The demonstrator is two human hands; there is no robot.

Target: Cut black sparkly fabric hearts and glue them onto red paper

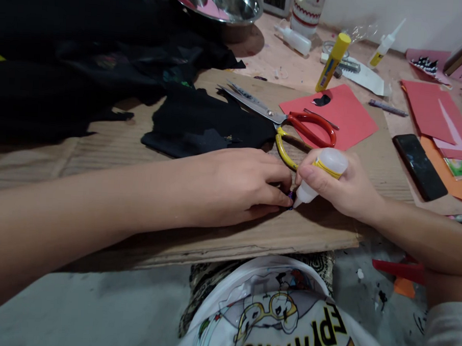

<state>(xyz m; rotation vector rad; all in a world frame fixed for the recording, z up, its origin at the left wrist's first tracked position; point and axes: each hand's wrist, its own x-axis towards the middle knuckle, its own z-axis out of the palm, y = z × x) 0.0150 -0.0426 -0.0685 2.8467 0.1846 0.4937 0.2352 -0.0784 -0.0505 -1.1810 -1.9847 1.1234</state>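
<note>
My right hand is wrapped round a small white glue bottle with a yellow band, tipped so its nozzle points down and left at the cardboard sheet. The nozzle tip meets a tiny dark purple piece. My left hand lies knuckles up on the cardboard, its fingertips pinched on that piece. Most of the piece is hidden under my fingers. Scissors with one red and one yellow handle lie just behind both hands.
Black cloth covers the back left, with a cut scrap beside the scissors. Red paper, a yellow glue stick, a phone, more coloured sheets, glue bottles and a steel bowl lie behind and to the right.
</note>
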